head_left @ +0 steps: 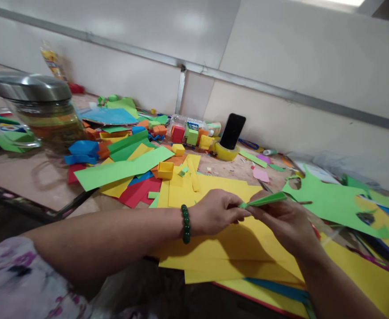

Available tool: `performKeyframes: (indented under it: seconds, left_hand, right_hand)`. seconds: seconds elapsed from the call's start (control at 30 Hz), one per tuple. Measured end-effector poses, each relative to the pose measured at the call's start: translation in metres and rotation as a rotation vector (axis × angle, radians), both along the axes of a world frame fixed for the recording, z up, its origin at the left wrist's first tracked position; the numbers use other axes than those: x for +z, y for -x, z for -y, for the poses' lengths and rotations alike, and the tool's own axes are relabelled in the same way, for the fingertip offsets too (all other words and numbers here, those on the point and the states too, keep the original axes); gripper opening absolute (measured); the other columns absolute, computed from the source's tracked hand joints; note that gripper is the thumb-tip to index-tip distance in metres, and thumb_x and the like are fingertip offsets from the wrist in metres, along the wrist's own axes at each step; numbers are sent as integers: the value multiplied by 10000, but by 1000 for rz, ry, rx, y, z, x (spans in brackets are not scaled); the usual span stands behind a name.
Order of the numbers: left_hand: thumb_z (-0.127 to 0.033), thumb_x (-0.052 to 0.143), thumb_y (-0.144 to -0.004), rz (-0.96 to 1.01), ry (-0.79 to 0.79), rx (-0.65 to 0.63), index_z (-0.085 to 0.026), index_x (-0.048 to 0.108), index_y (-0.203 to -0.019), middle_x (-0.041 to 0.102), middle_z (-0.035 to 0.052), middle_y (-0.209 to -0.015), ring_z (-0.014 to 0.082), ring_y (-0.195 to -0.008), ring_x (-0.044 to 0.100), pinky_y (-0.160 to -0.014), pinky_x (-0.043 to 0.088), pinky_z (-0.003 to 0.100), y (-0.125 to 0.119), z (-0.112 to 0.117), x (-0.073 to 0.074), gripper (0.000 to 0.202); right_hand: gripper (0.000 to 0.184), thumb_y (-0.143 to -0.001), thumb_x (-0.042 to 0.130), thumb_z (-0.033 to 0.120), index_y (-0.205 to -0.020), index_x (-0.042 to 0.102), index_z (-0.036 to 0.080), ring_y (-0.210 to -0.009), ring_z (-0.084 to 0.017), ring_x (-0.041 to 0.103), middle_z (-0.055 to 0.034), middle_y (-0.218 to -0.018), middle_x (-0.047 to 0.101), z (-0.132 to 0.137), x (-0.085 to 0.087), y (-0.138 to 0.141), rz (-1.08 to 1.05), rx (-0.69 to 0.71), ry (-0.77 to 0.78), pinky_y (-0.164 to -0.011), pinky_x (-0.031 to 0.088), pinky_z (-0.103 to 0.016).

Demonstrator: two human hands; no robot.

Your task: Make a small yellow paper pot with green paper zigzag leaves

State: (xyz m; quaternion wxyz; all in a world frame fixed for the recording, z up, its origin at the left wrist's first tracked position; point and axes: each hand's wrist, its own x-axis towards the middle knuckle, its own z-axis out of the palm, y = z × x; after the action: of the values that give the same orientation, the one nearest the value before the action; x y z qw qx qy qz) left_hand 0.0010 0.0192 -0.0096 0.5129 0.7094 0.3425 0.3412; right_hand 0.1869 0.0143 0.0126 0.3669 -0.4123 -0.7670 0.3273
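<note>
Both hands meet over a stack of yellow paper sheets [214,248]. Between them is a folded green paper strip [268,200], its long end pointing right. My left hand [216,212], below a green bead bracelet [185,223], pinches the strip's left end. Thumb and fingers of my right hand [282,221] close on the same strip from the right. Thin dark pointed shapes stick out by the right hand; I cannot make out what they belong to. Left of the hands lie a small yellow paper box [165,170] and a long light green strip [124,168].
A glass jug with a metal lid [31,88] stands at the left. Small colored paper cubes [191,136] line the back, beside a phone [233,131] on a yellow holder [225,150]. Cut green paper [330,199] and other scraps lie at the right.
</note>
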Motion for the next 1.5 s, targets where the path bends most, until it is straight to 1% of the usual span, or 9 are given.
performKeyframes:
  seconds: [0.1,0.27,0.37,0.57,0.8,1.03,1.23,1.4,1.5]
  left_hand:
    - [-223,533,-850,4,-51,13,-116,638,-704,624,16,-649,100,-602,553,-575,408,189,0,0,-1,209]
    - [-186,496,-874,-156,-529,128,-115,671,-784,641,53,-725,139,-693,550,-672,405,241,4,0,0,209]
    - [-218,453,-907,-231,-648,111,-132,684,-804,643,59,-732,150,-692,548,-684,399,257,6,0,1,268]
    - [-252,445,-923,-188,-591,104,-174,697,-792,654,33,-732,134,-690,559,-677,387,236,7,-9,-3,294]
    - [-214,462,-896,-109,-542,94,-146,653,-850,628,28,-757,121,-695,532,-655,403,215,3,-9,-4,208]
    - [-203,423,-905,-257,-643,152,-146,600,-828,633,71,-809,170,-768,560,-710,417,271,5,-7,-4,201]
    - [-288,505,-875,-2,-393,74,-158,662,-835,659,45,-774,138,-739,578,-723,438,240,5,-6,0,207]
    - [-534,582,-785,341,246,-122,-122,665,-800,663,73,-775,150,-722,616,-720,492,279,7,-9,3,421]
    - [-537,725,-665,406,396,-94,-107,662,-760,655,50,-724,107,-626,599,-695,502,263,8,-16,-1,445]
  right_hand:
    - [97,-824,651,269,-775,708,208,-677,-130,619,-18,-723,673,2,3,-2,35,10,-68,-612,516,-214]
    - [142,-749,719,300,-847,678,206,-658,-145,627,-21,-740,675,7,2,3,58,-104,-146,-583,526,-235]
    - [137,-716,745,317,-769,682,207,-583,-140,600,-26,-708,668,8,-5,12,-73,-164,-144,-525,520,-257]
    - [180,-693,764,356,-734,699,193,-516,-119,551,-15,-640,648,-3,-24,20,-330,-235,47,-477,490,-260]
    - [241,-687,761,400,-655,666,182,-505,-100,523,5,-576,604,-2,-19,21,-417,-284,10,-475,469,-232]
    - [206,-749,730,286,-946,706,230,-619,-121,586,-13,-795,639,0,-25,18,-335,-121,-113,-532,511,-251]
    - [83,-756,719,227,-838,720,236,-771,-159,602,-25,-817,613,3,-14,17,-335,-117,-294,-657,525,-281]
    - [187,-684,769,346,-780,712,195,-648,-147,601,-15,-714,629,2,-2,12,-359,-31,24,-596,528,-291]
    - [307,-600,822,357,-835,716,191,-592,-128,584,-3,-669,655,-1,-2,8,-395,-65,174,-567,512,-281]
